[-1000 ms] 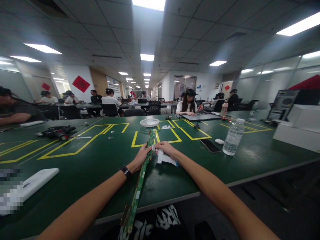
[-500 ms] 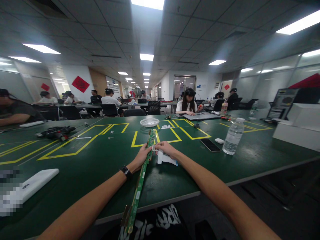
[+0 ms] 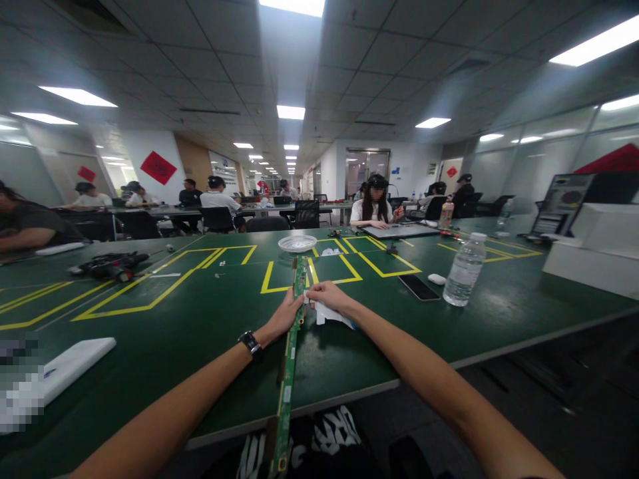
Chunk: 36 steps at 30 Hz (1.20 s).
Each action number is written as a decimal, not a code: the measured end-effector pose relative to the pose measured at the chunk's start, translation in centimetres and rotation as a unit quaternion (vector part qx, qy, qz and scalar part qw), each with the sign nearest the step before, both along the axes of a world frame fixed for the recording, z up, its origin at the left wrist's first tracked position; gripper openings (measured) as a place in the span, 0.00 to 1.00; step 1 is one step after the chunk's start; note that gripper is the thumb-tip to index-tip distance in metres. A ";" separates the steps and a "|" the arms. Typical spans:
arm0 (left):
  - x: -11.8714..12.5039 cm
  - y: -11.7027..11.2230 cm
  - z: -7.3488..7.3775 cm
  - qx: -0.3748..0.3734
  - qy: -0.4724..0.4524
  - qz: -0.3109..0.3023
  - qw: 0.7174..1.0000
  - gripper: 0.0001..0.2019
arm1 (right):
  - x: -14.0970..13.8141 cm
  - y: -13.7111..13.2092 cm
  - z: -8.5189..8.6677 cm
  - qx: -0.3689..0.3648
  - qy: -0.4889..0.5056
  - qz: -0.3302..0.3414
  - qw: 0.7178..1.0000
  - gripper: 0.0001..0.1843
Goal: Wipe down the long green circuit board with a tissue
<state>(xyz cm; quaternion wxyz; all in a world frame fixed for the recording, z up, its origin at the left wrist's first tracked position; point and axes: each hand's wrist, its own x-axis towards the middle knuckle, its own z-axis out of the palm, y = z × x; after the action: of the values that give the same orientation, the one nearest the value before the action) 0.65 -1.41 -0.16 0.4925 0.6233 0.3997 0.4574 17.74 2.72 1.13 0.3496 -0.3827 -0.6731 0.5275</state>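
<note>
A long, narrow green circuit board [image 3: 287, 386] slants away from my lap over the table edge. My left hand [image 3: 285, 315] is closed around the board's upper part from the left side. At the board's right edge, my right hand [image 3: 330, 297] has its fingers pinched together on one end of a white flat ribbon cable [image 3: 333, 318]. The rest of the cable hangs below that hand, with a blue tip at its right end. My fingertips partly hide the spot where cable and board meet, so I cannot tell whether they are joined.
Ahead on the green table [image 3: 399, 346] sits a white woven dish [image 3: 297, 245]. To the right are a phone [image 3: 418, 287], a white mouse-like case [image 3: 436, 279] and a water bottle [image 3: 465, 271]. Black cables [image 3: 112, 265] lie left. A person [image 3: 375, 206] works opposite.
The lower end of the circuit board has swung to the right, so it points more directly toward me. My right hand and the ribbon cable have shifted slightly left, closer to the board.
</note>
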 end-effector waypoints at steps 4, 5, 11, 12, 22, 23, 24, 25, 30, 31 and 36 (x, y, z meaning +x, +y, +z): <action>0.0 -0.2 0.5 -0.012 0.000 0.001 1.000 0.22 | -0.2 0.0 -0.2 0.013 0.001 -0.004 1.000 0.11; 0.0 -0.2 0.6 -0.017 -0.003 -0.006 1.000 0.22 | -0.2 0.0 -0.2 0.014 -0.001 -0.004 1.000 0.11; 0.3 0.2 0.6 -0.023 -0.023 -0.019 0.999 0.21 | 0.8 0.4 0.3 0.052 -0.051 -0.014 0.997 0.15; 0.2 0.4 0.6 -0.017 -0.022 -0.005 1.000 0.20 | 1.2 0.7 0.4 0.067 -0.071 -0.028 0.995 0.15; -2.4 2.4 0.3 0.011 0.061 0.141 0.988 0.19 | 7.6 2.9 -0.3 0.191 -0.462 -0.319 0.805 0.14; -2.4 2.4 0.2 0.014 0.064 0.140 0.988 0.19 | 7.9 2.9 -0.4 0.196 -0.478 -0.322 0.793 0.15; -2.3 2.4 0.2 0.019 0.067 0.137 0.988 0.19 | 8.1 2.9 -0.5 0.207 -0.487 -0.319 0.787 0.17; -2.3 2.4 0.2 0.026 0.070 0.135 0.988 0.19 | 8.2 3.0 -0.7 0.224 -0.490 -0.306 0.785 0.17; -1.8 1.9 0.4 0.048 0.083 0.130 0.987 0.18 | 7.6 3.3 -1.2 0.285 -0.500 -0.224 0.787 0.11; -1.8 1.9 0.4 0.048 0.081 0.132 0.987 0.18 | 7.5 3.4 -1.4 0.289 -0.500 -0.221 0.786 0.11; -1.8 1.6 0.8 0.059 0.078 0.131 0.986 0.17 | 7.7 3.9 -1.9 0.299 -0.497 -0.212 0.786 0.11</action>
<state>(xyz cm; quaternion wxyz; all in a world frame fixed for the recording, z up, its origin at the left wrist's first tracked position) -1.15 0.23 0.65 0.3574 0.6275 0.4875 0.4908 25.46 6.65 -0.79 0.1667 -0.6017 -0.7795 -0.0511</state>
